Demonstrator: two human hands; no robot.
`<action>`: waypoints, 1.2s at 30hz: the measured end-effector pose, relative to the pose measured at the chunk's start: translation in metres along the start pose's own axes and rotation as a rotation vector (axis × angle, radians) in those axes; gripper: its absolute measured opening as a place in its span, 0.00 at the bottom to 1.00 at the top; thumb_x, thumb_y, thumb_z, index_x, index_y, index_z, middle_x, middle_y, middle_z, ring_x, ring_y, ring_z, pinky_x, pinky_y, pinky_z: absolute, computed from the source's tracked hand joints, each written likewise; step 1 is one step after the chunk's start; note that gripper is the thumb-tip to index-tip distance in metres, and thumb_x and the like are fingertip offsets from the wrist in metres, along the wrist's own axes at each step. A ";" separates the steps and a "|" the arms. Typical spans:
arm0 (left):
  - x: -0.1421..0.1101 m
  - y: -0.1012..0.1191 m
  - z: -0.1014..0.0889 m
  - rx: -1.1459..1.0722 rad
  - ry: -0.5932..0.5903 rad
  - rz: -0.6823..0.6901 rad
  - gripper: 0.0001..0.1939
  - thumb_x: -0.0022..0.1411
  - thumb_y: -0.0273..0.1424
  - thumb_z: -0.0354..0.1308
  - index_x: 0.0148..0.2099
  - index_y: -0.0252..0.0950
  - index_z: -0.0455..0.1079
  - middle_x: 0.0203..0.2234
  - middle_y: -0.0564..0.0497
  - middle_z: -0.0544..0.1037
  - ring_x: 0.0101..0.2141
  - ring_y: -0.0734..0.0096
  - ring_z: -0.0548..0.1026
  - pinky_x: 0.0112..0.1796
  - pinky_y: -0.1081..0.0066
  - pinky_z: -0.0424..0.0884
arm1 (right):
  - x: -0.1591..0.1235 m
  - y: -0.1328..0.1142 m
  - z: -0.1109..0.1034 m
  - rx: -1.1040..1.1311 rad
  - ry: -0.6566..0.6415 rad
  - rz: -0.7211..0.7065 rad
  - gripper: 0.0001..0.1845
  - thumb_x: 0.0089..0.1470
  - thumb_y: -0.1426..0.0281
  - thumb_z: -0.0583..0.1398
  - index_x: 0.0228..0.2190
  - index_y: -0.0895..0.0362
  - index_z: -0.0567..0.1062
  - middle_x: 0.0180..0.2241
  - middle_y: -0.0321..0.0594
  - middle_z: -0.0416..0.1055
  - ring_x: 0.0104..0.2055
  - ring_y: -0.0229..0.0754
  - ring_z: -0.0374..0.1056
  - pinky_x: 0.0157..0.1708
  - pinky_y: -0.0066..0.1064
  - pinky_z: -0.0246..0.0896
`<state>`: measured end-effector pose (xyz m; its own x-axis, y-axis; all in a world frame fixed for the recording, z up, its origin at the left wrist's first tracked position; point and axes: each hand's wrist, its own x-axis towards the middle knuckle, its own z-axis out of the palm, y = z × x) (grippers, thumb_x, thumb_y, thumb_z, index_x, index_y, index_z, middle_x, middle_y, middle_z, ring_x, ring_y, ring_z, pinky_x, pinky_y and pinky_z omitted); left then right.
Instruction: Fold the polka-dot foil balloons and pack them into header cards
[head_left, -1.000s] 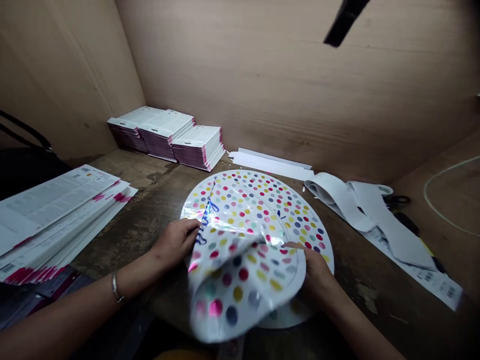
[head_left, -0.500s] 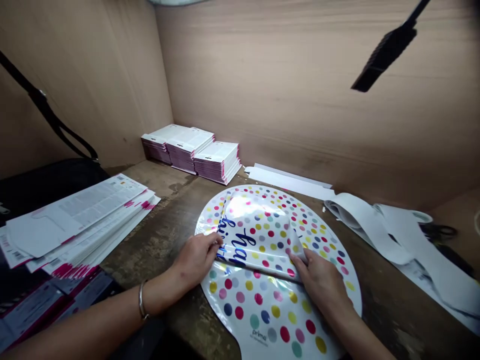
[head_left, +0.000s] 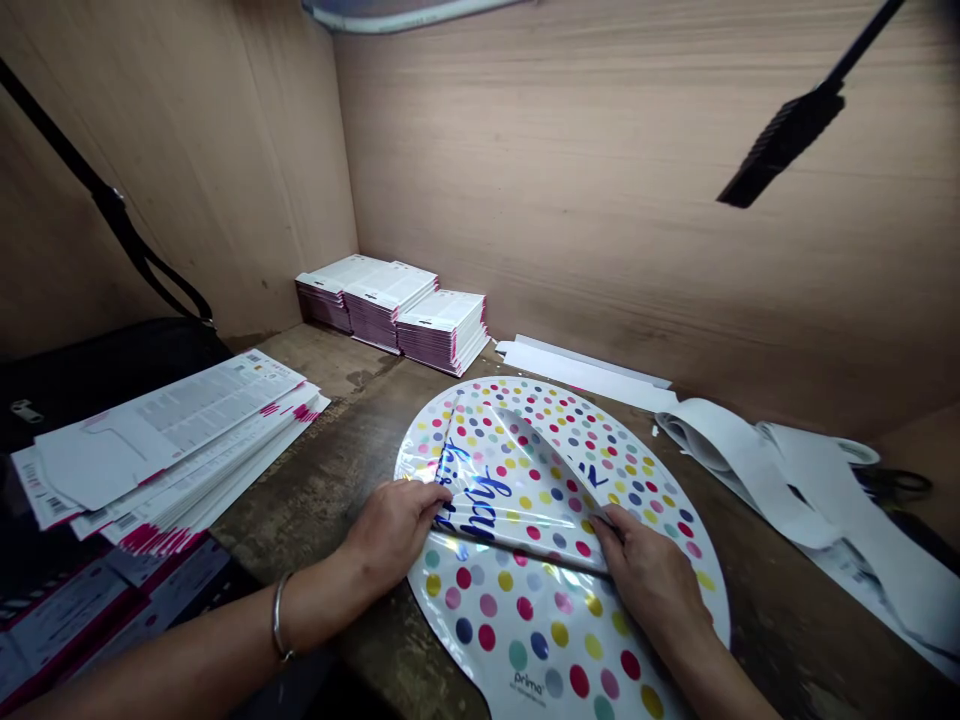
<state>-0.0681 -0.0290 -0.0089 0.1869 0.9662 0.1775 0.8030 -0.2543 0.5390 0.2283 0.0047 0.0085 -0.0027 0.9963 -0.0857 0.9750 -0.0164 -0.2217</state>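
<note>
A folded foil balloon [head_left: 517, 485] with coloured dots and blue lettering lies on a flat, round dotted foil balloon [head_left: 540, 620], whose lower end runs out of view. My left hand [head_left: 394, 530], with a bangle on the wrist, is closed with fingertips pinching the folded balloon's left edge. On the opposite side, my right hand [head_left: 652, 570] grips its right edge between thumb and fingers. A straight crease faces me, and the upper right part of the fold stands slightly raised. How many layers lie beneath cannot be told.
Printed white cards [head_left: 180, 440] are piled at the left. Card stacks [head_left: 442, 320] stand by the back wall. White paper strips [head_left: 787, 480], a white folded card strip [head_left: 585, 370] and dark-handled scissors [head_left: 900, 485] lie right. A black strap [head_left: 787, 140] hangs above.
The loose, curling part of the foil balloon has been folded up and away from me, baring the lower part of the flat balloon. Both hands keep hold of its sides. The view has shifted.
</note>
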 end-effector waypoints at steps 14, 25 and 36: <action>0.041 0.034 -0.002 0.420 -0.121 0.034 0.16 0.64 0.31 0.46 0.50 0.36 0.70 0.58 0.41 0.61 0.59 0.51 0.55 0.56 0.51 0.51 | -0.002 -0.010 0.014 -0.162 0.113 -0.036 0.17 0.60 0.58 0.46 0.30 0.54 0.67 0.22 0.39 0.71 0.25 0.44 0.68 0.23 0.30 0.54; 0.049 0.034 0.054 0.295 -0.285 0.204 0.34 0.65 0.50 0.36 0.67 0.38 0.43 0.65 0.44 0.43 0.64 0.49 0.38 0.59 0.47 0.36 | -0.004 -0.002 -0.008 -0.133 0.350 -0.120 0.28 0.60 0.63 0.46 0.57 0.66 0.59 0.62 0.53 0.51 0.63 0.52 0.49 0.56 0.43 0.52; 0.046 0.040 0.057 0.289 -0.298 0.213 0.35 0.65 0.51 0.34 0.67 0.37 0.40 0.65 0.43 0.40 0.64 0.49 0.36 0.59 0.46 0.36 | -0.001 -0.029 0.003 -0.143 -0.048 -0.254 0.29 0.60 0.62 0.45 0.60 0.61 0.57 0.64 0.47 0.46 0.66 0.51 0.40 0.61 0.47 0.43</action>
<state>0.0047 0.0076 -0.0260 0.4847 0.8746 -0.0075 0.8461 -0.4667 0.2575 0.1989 0.0036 0.0119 -0.2580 0.9618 -0.0913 0.9631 0.2486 -0.1028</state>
